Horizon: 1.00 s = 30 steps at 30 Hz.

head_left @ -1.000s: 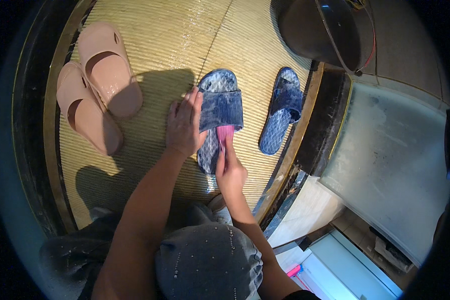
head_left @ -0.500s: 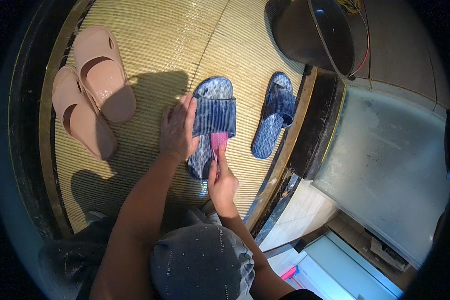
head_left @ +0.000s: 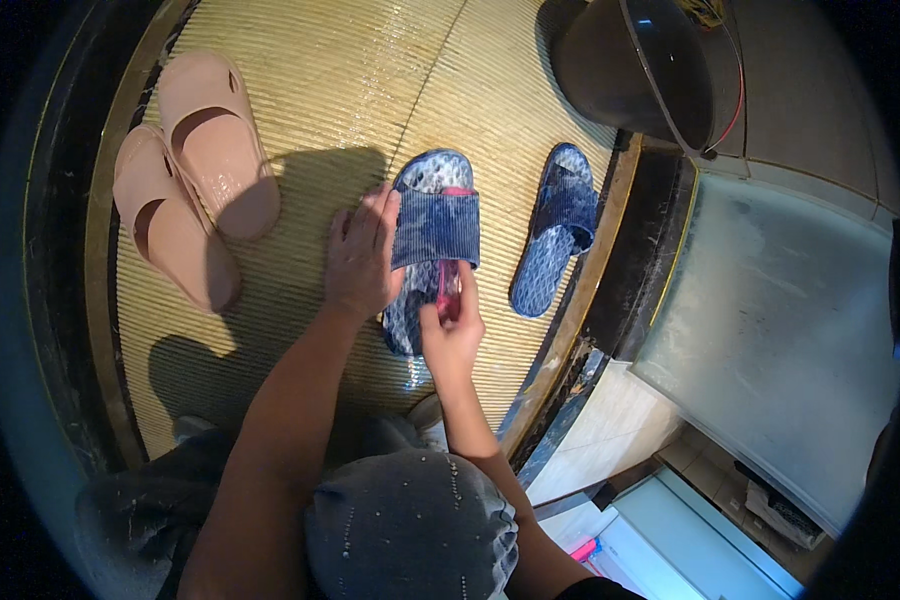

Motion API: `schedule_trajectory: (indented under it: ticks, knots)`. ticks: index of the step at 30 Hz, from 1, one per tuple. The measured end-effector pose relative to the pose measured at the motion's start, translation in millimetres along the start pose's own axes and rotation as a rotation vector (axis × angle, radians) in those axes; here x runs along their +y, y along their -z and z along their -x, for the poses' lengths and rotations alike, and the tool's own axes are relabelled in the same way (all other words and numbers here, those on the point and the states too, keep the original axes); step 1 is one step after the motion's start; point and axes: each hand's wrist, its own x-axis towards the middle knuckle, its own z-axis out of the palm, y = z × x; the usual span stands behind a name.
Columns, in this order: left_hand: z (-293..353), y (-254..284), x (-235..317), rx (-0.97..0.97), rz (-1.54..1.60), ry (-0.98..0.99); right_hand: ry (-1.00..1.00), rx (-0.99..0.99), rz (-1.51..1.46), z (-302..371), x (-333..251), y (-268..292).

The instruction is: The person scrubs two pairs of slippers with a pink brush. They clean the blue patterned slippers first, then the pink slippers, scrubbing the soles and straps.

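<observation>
A blue-and-white patterned slipper [head_left: 407, 310] with a ribbed blue strap lies sole down on the ridged yellowish floor. My left hand [head_left: 363, 255] rests along its left side, fingers stretched out and touching the strap's edge. In my right hand [head_left: 454, 335] is a pink brush [head_left: 448, 285], gripped by its handle. The brush runs under the strap, and a bit of pink shows past its far edge. Its bristles are hidden. To the right lies the matching blue slipper [head_left: 555, 235], untouched.
Two wet pink slippers [head_left: 228, 175] lie at the left, one partly against the other. A dark bucket [head_left: 610, 75] stands at the far right. Dark-edged borders [head_left: 635, 250] bound the ridged floor [head_left: 310, 60]. My grey-clad knee [head_left: 405, 520] is close below the hands.
The pink brush has slid forward under the strap, so its far end now shows beyond it. My right hand has moved up with it; the left hand stays at the slipper's side.
</observation>
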Motion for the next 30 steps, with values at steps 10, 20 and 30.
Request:
schedule_trajectory:
  ticks: [10,20,30]
  knots:
    - [-2,-1,2,-0.038,0.005,0.043,0.117,-0.263,0.333,52,27,37]
    - [-3,1,3,-0.043,-0.043,0.04,0.005,-0.217,0.145,-13,-13,-10]
    - [-1,-7,3,-0.012,-0.027,0.045,0.127,-0.115,0.282,-21,4,-14]
